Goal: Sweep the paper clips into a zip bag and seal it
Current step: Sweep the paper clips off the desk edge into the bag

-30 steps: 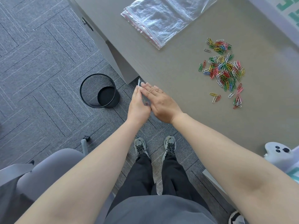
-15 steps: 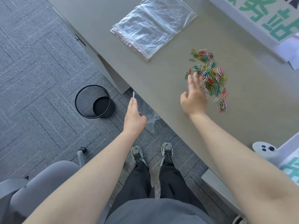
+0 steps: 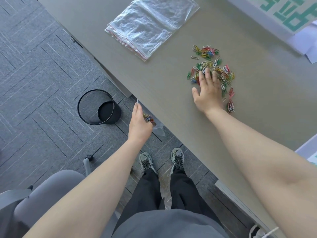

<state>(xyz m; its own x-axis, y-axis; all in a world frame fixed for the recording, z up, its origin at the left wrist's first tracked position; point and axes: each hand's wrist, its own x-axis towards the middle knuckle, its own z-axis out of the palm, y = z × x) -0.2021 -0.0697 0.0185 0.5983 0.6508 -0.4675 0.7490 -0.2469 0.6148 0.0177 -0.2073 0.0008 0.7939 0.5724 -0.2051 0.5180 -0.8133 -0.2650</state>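
A heap of coloured paper clips (image 3: 217, 69) lies on the grey desk (image 3: 163, 79), right of centre. My right hand (image 3: 207, 90) rests flat and open on the near side of the heap, fingers spread over the clips. My left hand (image 3: 139, 122) grips a clear zip bag (image 3: 157, 127) just below the desk's front edge. Some coloured clips (image 3: 148, 118) show inside that bag. Most of the bag is hidden behind my hand.
A stack of spare clear zip bags (image 3: 147, 26) lies at the back of the desk. A black wire wastebasket (image 3: 99, 109) stands on the carpet to the left. A grey chair (image 3: 42, 194) is at lower left, and a sign with green lettering (image 3: 283, 14) at upper right.
My right hand left the bag at the desk edge, reached across the desk and came down on the paper clip heap. My left hand kept hold of the bag.
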